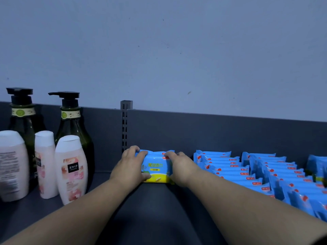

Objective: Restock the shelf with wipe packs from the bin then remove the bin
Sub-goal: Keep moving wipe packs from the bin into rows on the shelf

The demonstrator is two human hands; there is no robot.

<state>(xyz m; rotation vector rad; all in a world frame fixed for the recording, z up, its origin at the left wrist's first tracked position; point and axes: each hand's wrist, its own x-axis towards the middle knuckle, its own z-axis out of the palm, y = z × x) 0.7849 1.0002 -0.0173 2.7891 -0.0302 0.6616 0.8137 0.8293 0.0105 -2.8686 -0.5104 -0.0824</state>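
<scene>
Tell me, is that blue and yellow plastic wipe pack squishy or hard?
Probably squishy: the blue and yellow plastic wipe pack is a film pouch, gripped at both ends by the left hand and right hand. Likely slippery, as the wrapper looks glossy. Flat-sided, so unlikely to roll.

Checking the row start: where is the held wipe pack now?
In the head view, the wipe pack is mid-shelf near the back panel, gripped by the left hand and right hand, just left of the stocked wipe rows.

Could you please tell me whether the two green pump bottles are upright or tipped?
Upright: the left green bottle and right green bottle both stand with pumps on top.
</scene>
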